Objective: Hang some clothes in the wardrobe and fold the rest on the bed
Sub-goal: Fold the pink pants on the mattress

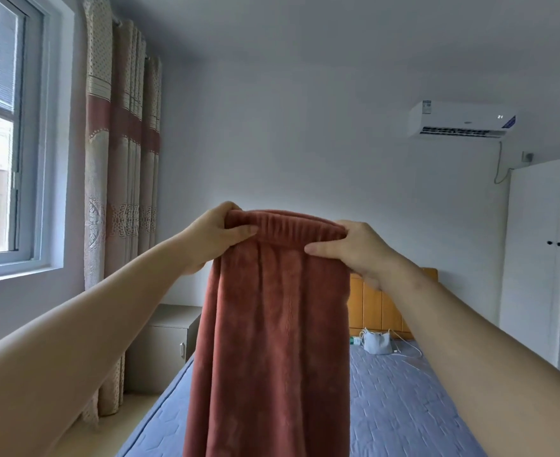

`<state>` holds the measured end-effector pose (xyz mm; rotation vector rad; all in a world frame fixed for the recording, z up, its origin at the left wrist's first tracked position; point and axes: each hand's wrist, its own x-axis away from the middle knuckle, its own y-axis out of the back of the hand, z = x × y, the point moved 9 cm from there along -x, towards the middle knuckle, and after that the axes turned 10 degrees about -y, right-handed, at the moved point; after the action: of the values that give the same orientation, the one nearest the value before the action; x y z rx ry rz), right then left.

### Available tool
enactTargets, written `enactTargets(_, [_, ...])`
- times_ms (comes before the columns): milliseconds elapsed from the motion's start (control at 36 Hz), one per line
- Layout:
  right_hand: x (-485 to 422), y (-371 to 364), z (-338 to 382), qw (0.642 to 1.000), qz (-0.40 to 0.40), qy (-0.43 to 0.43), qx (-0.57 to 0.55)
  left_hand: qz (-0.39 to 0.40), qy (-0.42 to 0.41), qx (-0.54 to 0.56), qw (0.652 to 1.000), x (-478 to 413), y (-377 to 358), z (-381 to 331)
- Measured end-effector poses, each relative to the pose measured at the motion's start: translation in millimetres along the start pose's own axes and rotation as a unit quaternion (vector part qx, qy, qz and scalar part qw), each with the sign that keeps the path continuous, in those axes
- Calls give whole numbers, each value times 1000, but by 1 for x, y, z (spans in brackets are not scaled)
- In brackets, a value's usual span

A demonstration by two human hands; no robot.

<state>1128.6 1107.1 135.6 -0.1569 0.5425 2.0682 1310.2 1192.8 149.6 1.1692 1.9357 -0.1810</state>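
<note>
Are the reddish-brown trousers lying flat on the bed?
No, the left hand and the right hand hold the trousers up by the waistband above the bed.

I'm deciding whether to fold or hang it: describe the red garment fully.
The garment is rust-red, of soft, plush-looking fabric, with a ribbed, gathered waistband on top; probably trousers. It hangs straight down in loose vertical folds, its lower end out of view. The left hand grips one end of the waistband, the right hand the other, thumbs on the near side. It hangs in front of the blue bed; whether it touches it cannot be seen.
</note>
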Motion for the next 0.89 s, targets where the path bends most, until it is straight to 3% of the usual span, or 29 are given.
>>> enactTargets(194, [3, 16, -13, 963, 11, -83, -258, -56, 23, 192, 980, 2, -15, -14])
enactTargets(306, [9, 25, -51, 933, 0, -185, -310, 68, 98, 265, 957, 6, -55, -6])
enactTargets(417, [31, 45, -85, 944, -26, -243, -223, 156, 147, 190, 958, 12, -89, 19])
enactTargets(583, [55, 103, -89, 956, -181, -196, -123, 146, 120, 49, 981, 3, -130, 34])
enactTargets(750, [101, 165, -74, 931, -351, -97, 35, 157, 22, -36, 987, -5, -189, -1])
enactTargets(889, [142, 203, -53, 914, -400, -41, 58, 144, -61, -17, 988, -9, -225, -50])
